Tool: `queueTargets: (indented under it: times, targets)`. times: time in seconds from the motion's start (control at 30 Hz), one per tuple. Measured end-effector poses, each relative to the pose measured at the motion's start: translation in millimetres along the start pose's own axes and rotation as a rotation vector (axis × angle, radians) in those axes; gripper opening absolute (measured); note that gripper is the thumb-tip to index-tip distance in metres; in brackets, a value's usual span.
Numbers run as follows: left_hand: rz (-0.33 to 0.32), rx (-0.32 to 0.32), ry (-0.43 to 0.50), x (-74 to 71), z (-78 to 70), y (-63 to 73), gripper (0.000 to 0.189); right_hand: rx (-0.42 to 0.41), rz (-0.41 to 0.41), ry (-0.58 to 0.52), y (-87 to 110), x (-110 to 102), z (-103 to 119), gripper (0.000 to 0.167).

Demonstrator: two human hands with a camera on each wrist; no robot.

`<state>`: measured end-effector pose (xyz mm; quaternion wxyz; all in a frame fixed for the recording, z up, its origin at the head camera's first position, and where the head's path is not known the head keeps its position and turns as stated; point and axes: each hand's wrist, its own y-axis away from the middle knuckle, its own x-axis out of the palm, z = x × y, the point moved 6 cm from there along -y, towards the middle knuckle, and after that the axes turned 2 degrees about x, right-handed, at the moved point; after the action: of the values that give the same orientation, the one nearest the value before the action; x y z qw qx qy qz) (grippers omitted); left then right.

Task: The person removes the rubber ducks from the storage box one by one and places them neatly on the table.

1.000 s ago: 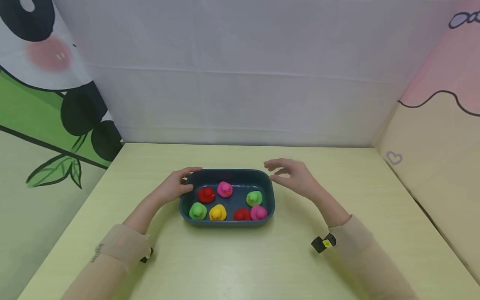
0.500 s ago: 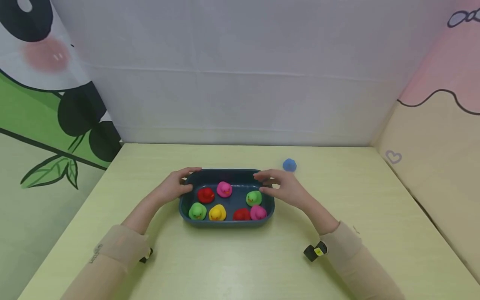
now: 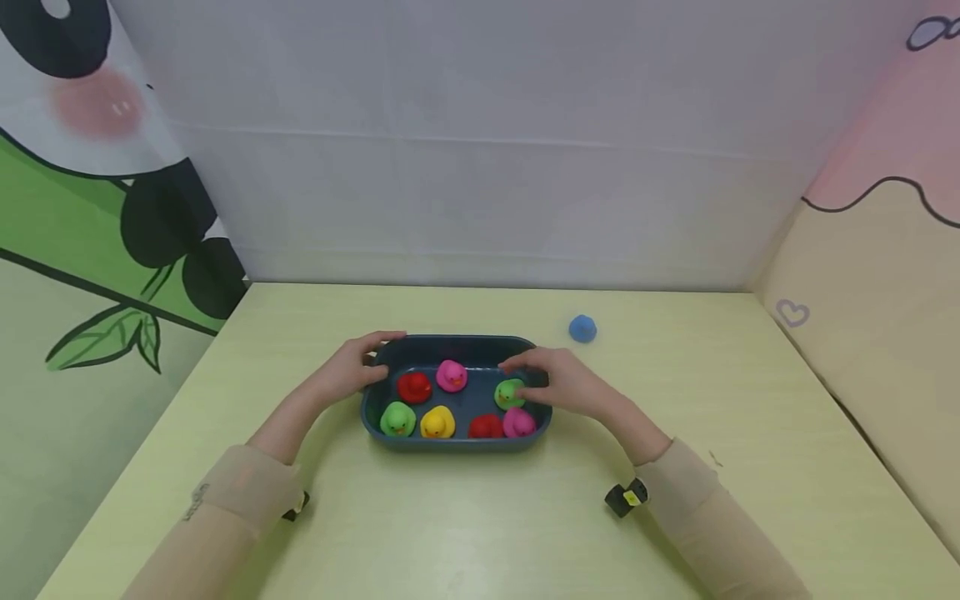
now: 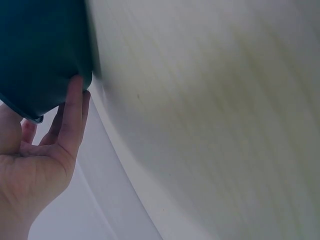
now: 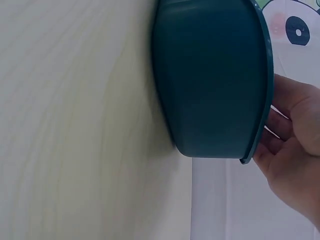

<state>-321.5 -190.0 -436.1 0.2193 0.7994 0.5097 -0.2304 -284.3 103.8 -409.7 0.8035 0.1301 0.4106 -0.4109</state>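
A dark teal plastic bin (image 3: 457, 446) sits on the table, with small rubber ducks in it. My left hand (image 3: 347, 367) holds its left end, thumb over the rim; in the left wrist view, fingers (image 4: 73, 112) lie along the outer wall. Over the right end reaches my right hand (image 3: 564, 379), its thumb and forefinger apart beside a green duck (image 3: 507, 394). Just below that duck are a pink duck (image 3: 520, 422) and a red duck (image 3: 486, 427). In the right wrist view the bin wall (image 5: 210, 80) hides the fingertips of the right hand (image 5: 295, 135).
Further left in the bin are another pink duck (image 3: 452, 376), a red one (image 3: 414, 387), a green one (image 3: 397, 419) and a yellow one (image 3: 437, 422). A small blue object (image 3: 582, 328) lies on the table (image 3: 465, 525) behind the right hand. A white wall backs the table.
My right hand has moved left and down, from beside the bin to inside its right end, uncovering the blue object behind it. My left hand stays at the bin.
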Motion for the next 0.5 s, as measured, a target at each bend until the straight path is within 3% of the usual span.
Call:
queueTargets:
  times: [0.5]
  targets:
    - [0.000, 0.019, -0.004, 0.2, 5.1, -3.0, 0.056, -0.037, 0.124, 0.282, -12.2, 9, 11, 0.034]
